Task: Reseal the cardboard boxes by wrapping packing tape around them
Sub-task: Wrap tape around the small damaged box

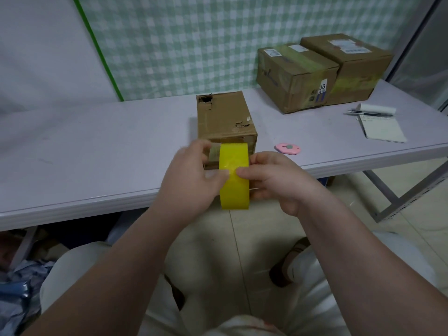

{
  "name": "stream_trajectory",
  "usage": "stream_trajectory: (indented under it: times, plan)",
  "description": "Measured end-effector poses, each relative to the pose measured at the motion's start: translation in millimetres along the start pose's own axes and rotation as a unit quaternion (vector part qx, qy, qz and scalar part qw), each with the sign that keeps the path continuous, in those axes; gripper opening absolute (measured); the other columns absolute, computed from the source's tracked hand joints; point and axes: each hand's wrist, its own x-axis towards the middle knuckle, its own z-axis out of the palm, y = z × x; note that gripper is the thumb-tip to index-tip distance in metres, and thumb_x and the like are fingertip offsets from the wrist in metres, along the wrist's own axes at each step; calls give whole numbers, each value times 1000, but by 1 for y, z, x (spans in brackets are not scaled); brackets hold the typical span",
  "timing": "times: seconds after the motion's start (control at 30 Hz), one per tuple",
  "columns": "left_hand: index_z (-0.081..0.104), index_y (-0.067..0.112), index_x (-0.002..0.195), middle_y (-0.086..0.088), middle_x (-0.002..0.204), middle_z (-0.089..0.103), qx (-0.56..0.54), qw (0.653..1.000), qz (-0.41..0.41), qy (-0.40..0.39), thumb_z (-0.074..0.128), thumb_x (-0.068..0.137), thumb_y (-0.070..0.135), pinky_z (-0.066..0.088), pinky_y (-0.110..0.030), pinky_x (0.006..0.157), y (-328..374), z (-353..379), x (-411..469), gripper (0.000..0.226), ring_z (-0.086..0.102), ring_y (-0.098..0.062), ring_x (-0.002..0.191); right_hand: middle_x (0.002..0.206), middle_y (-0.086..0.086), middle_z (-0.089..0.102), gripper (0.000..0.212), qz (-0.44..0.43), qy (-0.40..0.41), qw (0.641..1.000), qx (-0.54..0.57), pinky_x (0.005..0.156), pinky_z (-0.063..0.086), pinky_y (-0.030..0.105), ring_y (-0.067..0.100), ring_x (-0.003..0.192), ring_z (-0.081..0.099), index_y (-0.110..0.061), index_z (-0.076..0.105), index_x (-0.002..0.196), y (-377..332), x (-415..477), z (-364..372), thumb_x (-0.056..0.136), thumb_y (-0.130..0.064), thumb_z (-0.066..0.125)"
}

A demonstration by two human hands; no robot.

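A yellow roll of packing tape (234, 175) is held upright over the table's front edge, between both hands. My left hand (191, 178) grips its left side, thumb on the outer face. My right hand (274, 178) holds the right side, its thumb pressing on the tape surface beside the left thumb. Just behind the roll stands a small worn cardboard box (224, 115) with a torn hole at its far left corner and a ripped patch on top.
Two larger cardboard boxes (294, 76) (351, 66) wrapped in yellowish tape sit at the back right. A pink box cutter (287, 148) lies right of the small box. A notepad (381, 128), a pen (369, 113) and a paper roll lie far right. The table (97, 146) edge runs below my hands.
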Motion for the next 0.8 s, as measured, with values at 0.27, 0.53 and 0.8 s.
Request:
stream_trajectory:
  times: [0.27, 0.53, 0.8]
  plan:
    - [53, 19, 132, 8, 66, 63, -129, 986, -51, -94, 79, 73, 19, 45, -20, 62, 0, 24, -4, 65, 59, -3, 61, 105, 14, 68, 17, 12, 77, 997, -21, 92, 52, 50, 28, 99, 65, -16, 61, 92, 2, -3, 1, 87, -32, 64]
    - [55, 21, 127, 2, 74, 67, -139, 985, -53, -88, 79, 73, 21, 53, -28, 69, -1, 26, -6, 60, 65, -11, 69, 98, 17, 64, 8, 3, 86, 996, -30, 87, 51, 45, 31, 95, 61, -13, 60, 88, 4, -1, 2, 84, -20, 61]
    - [55, 22, 121, 2, 73, 66, -139, 986, -47, -73, 79, 73, 21, 54, -30, 71, 5, 31, -8, 53, 65, -13, 70, 84, 3, 57, 11, -6, 117, 993, 8, 69, 41, 33, 17, 79, 52, -14, 59, 90, 12, -1, 10, 83, -22, 57]
